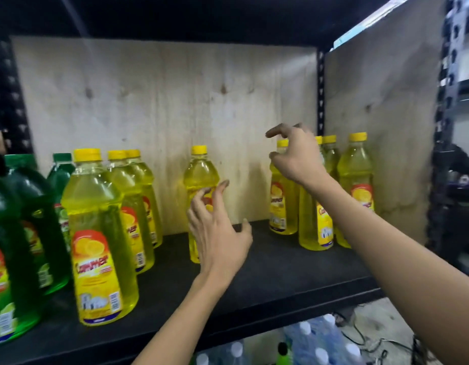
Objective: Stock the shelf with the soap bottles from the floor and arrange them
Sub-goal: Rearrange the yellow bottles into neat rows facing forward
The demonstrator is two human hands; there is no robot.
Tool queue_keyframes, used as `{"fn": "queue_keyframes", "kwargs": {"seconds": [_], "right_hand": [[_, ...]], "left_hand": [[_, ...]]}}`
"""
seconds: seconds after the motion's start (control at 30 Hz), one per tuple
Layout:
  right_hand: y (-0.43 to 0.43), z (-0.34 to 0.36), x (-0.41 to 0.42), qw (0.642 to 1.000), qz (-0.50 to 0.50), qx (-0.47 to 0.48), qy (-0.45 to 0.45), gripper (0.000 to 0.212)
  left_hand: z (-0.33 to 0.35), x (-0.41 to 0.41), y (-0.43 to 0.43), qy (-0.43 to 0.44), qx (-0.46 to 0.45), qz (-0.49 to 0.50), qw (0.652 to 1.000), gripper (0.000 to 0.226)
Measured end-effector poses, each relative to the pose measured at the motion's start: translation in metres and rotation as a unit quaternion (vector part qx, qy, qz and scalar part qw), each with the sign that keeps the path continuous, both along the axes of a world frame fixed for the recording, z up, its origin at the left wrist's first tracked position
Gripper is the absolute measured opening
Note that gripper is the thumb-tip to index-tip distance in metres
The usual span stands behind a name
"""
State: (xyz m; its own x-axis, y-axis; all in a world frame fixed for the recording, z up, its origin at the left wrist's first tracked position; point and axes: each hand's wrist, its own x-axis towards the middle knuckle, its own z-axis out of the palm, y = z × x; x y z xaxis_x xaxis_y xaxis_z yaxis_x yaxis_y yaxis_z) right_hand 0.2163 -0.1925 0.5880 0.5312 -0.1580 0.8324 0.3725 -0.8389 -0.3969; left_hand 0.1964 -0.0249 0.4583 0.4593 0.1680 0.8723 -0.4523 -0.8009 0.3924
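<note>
Yellow soap bottles with yellow caps stand on the black shelf (pixel 280 275). A lone yellow bottle (pixel 200 175) stands mid-shelf; my left hand (pixel 217 233) is open right in front of it, fingers spread near its label. My right hand (pixel 296 154) hovers open in front of the shoulder of another yellow bottle (pixel 282 206), which stands at the left of a right-hand group (pixel 355 185). Three more yellow bottles stand on the left, the nearest (pixel 99 233) at the front. Neither hand grips anything.
Large green soap bottles (pixel 25 233) crowd the shelf's left end. A plywood back panel (pixel 162 101) and side panel (pixel 380 101) close the bay. Black metal uprights (pixel 446 101) frame it. Packs of water bottles (pixel 320 343) lie on the floor below.
</note>
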Motion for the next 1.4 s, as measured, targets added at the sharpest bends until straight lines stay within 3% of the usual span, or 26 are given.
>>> {"fn": "queue_keyframes", "kwargs": {"seconds": [0.07, 0.17, 0.23, 0.33, 0.4, 0.5, 0.57, 0.73, 0.9, 0.97, 1.07, 1.2, 1.4], "right_hand": [[-0.034, 0.004, -0.001, 0.996, -0.089, 0.023, 0.009, 0.056], [-0.063, 0.008, 0.007, 0.986, -0.108, 0.069, 0.110, 0.066], [-0.069, 0.003, 0.011, 0.981, -0.050, 0.078, 0.169, 0.080], [-0.074, -0.003, 0.009, 0.979, -0.008, 0.084, 0.187, 0.092], [-0.079, -0.002, 0.001, 0.982, -0.028, 0.072, 0.172, 0.087], [-0.080, -0.001, -0.018, 0.984, -0.018, 0.059, 0.170, 0.057], [-0.070, -0.005, -0.033, 0.985, -0.006, 0.026, 0.170, 0.048], [-0.025, -0.014, -0.066, 0.986, -0.015, -0.044, 0.157, 0.072], [0.020, 0.000, -0.088, 0.987, 0.023, -0.004, 0.160, 0.061], [0.037, 0.007, -0.095, 0.983, 0.060, 0.036, 0.170, 0.046], [0.068, 0.009, -0.097, 0.971, 0.135, 0.087, 0.179, 0.036], [0.109, 0.007, -0.093, 0.964, 0.167, 0.077, 0.192, 0.028], [0.143, 0.015, -0.075, 0.955, 0.148, 0.086, 0.241, 0.050]], "left_hand": [[0.010, 0.002, -0.021, 0.048, -0.003, -0.136, 0.990, 0.063], [0.018, 0.015, -0.056, 0.216, -0.083, -0.325, 0.917, 0.052], [0.014, 0.026, -0.076, 0.301, -0.107, -0.361, 0.876, 0.056], [0.003, 0.033, -0.094, 0.350, -0.120, -0.361, 0.856, 0.063], [-0.004, 0.029, -0.101, 0.363, -0.129, -0.357, 0.851, 0.070], [-0.014, 0.019, -0.106, 0.374, -0.126, -0.342, 0.853, 0.081], [-0.019, 0.009, -0.107, 0.381, -0.125, -0.334, 0.853, 0.086], [-0.024, -0.026, -0.111, 0.372, -0.119, -0.314, 0.865, 0.090], [-0.020, -0.057, -0.088, 0.309, -0.162, -0.229, 0.909, 0.112], [-0.020, -0.066, -0.070, 0.282, -0.160, -0.177, 0.929, 0.123], [-0.023, -0.072, -0.035, 0.248, -0.141, -0.087, 0.954, 0.124], [-0.024, -0.070, 0.006, 0.248, -0.151, -0.078, 0.954, 0.117], [-0.018, -0.059, 0.038, 0.292, -0.131, -0.077, 0.944, 0.118]]}}
